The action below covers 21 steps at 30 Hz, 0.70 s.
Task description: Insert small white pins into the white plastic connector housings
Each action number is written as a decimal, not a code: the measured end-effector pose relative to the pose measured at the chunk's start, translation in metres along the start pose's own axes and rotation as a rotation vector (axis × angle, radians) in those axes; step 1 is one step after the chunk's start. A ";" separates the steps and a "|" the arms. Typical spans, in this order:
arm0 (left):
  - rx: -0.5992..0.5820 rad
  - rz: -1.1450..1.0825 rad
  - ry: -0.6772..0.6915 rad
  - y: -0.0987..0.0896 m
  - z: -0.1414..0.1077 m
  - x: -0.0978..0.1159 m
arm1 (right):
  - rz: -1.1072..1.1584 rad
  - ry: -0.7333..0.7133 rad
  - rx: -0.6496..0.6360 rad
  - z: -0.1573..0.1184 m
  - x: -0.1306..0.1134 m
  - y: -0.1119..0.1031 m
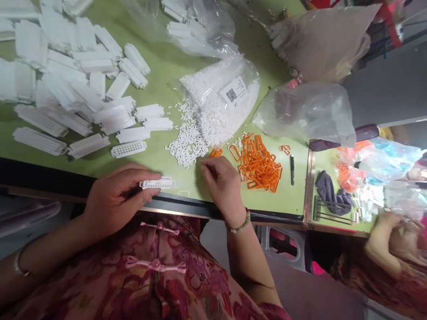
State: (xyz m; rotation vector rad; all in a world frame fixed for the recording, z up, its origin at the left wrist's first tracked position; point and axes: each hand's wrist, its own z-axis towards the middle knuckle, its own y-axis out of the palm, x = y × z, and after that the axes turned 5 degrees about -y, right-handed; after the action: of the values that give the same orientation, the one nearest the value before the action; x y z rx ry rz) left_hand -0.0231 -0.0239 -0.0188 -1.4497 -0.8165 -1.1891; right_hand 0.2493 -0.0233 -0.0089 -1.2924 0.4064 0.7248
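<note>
My left hand (115,198) is closed around a white plastic connector housing (158,183) with rows of small holes, held just above the table's front edge. My right hand (222,183) is low over the table, thumb and fingertips pressed together; whatever may be between them is too small to make out. Directly behind those fingertips lie a few orange clips (216,153). To its left spreads a heap of tiny white pieces (188,142), spilling from a clear bag (230,94) with a label. A pile of orange frame-shaped clips (261,165) is on its right.
Many white housings (85,67) cover the left of the green table (147,162). Clear bags (189,11) stand along the back. A black pen-like tool (292,170) lies at right. Another person's arms (392,239) are at the adjoining table.
</note>
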 end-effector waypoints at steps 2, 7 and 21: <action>0.005 0.007 0.015 0.000 0.000 0.000 | -0.081 -0.056 -0.046 0.002 0.004 0.005; -0.005 0.002 0.035 0.000 0.001 0.000 | -0.216 -0.052 -0.139 0.008 0.004 0.013; -0.004 0.002 0.013 -0.001 0.001 0.000 | -0.450 -0.081 -0.209 0.017 0.003 0.013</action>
State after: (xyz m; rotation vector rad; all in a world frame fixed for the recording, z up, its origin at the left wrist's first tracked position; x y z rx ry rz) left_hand -0.0236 -0.0229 -0.0182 -1.4445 -0.8042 -1.1988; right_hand 0.2402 -0.0047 -0.0155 -1.4786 -0.0328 0.4426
